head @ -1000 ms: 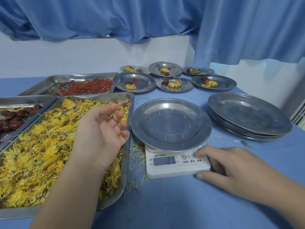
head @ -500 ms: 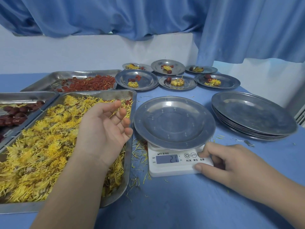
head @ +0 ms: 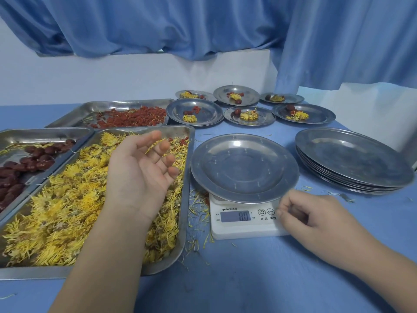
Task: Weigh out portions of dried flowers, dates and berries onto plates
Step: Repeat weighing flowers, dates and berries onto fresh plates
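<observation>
nearest us, at about five o'clock, our right hand [head: 316, 219] rests at the right end of the white scale [head: 244, 222], fingers curled loosely by its buttons and holding nothing. the display reads zero, though the digits are small, with an empty steel plate [head: 244, 168] sitting on the platform. we judge the tare is done and the weighing proper is about to start.

at nine o'clock our left hand [head: 141, 170] hovers palm-up over the big tray [head: 188, 177] of yellow dried flowers [head: 67, 199], fingers spread and empty. the next move calls for a light pinch of flowers carried across to the plate and added a little at a time while we watch the reading, since these petals shed easily; loose strands already litter the blue table [head: 248, 279] between tray and scale.

further out at ten o'clock lies the tray of dark dates [head: 27, 166], and beyond it, at eleven, the tray of red berries [head: 133, 117]. at two o'clock a stack of clean plates [head: 352, 161] waits. farthest, around twelve to one o'clock, six filled plates [head: 248, 115] each hold a portion.
</observation>
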Motion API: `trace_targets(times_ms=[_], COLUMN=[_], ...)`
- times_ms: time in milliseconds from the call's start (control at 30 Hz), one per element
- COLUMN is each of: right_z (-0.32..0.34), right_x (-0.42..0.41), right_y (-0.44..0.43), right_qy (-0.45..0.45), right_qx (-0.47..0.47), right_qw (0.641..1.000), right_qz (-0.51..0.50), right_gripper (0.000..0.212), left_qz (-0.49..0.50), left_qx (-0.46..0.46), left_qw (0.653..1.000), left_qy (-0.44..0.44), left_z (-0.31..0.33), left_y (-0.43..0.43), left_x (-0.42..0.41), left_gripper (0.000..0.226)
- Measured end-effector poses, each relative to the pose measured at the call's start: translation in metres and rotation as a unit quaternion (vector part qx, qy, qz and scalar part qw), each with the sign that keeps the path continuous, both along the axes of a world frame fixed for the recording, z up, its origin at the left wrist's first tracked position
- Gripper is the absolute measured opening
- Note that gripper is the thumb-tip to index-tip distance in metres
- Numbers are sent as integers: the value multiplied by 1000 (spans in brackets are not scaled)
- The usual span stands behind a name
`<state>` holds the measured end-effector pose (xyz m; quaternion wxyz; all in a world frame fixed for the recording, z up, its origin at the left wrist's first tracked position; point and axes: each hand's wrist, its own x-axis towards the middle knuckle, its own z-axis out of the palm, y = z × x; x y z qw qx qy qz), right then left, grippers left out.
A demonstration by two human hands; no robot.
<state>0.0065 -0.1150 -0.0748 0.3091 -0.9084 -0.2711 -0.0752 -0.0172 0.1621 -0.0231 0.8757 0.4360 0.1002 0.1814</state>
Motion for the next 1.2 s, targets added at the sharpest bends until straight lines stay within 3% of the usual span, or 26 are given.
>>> trace_targets(times_ms=[233,400,533,700,767,867,933,1000,1100,1200], right_z=[1,15,32,36,31,22,20,19,19,20], right_x=[-4,-3,1,1,-2,-6,-9,-9,-9,-9], right_y=[-1,10,29,50,49,43,39,37,37,37], right_qy=[-66,-157,-184,-221,-235,-245,-246,-241,-228,-219], right_qx=[13,73,61,36,38,39,43,50,64,69], right_qw=[998,983,981,974,971,969,968,969,972,973], right_qz=[-1,-52,-30,-27,-24,-9,-3,-3,-5,-6], right_gripper=[39,51,57,59,52,48,47,47,51,51], left_qz=[72,86,81,41,43,-1,-51,-108,-137,-106], left_qx=[12,111,181,340,462,709,792,837,848,876], left_qw=[994,988,979,938,882,693,588,506,469,417], left_qy=[-77,-66,-51,48,88,128,158,180,205,219], left_z=[21,25,40,57,53,33,21,16,16,17], left_y=[32,61,83,102,102,94,91,90,92,92], left_x=[-20,-42,-46,-30,-21,-6,6,17,25,30], left_gripper=[15,18,21,19,15,15,21,31,36,32])
